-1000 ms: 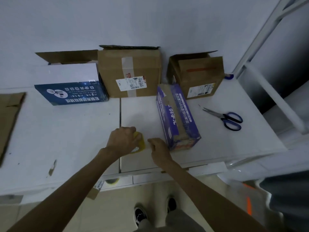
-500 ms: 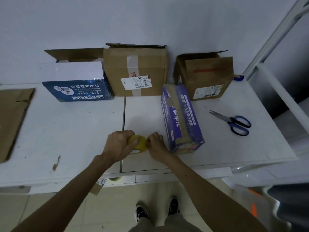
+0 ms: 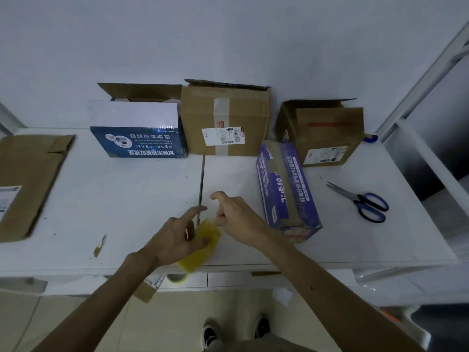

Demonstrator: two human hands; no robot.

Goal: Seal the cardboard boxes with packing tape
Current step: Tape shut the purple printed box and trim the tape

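Now our left grip holds the yellow tape roll at the front edge of the desk, we cannot tell if the curled right grip pinches its end, and loose tape may stick to itself.

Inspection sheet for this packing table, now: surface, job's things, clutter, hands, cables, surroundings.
Surface: white table, one seam.
Job's things: yellow tape roll near front edge; blue-white box, labelled brown box and open brown box along the wall; purple box lying before them; scissors at right.
Clutter: flat cardboard at left; cardboard scrap.
Hands: left hand holds the roll; right hand curled at its upper edge, pinch unclear.
Cables: nothing seen.
Surroundings: white wall; white frame at right.
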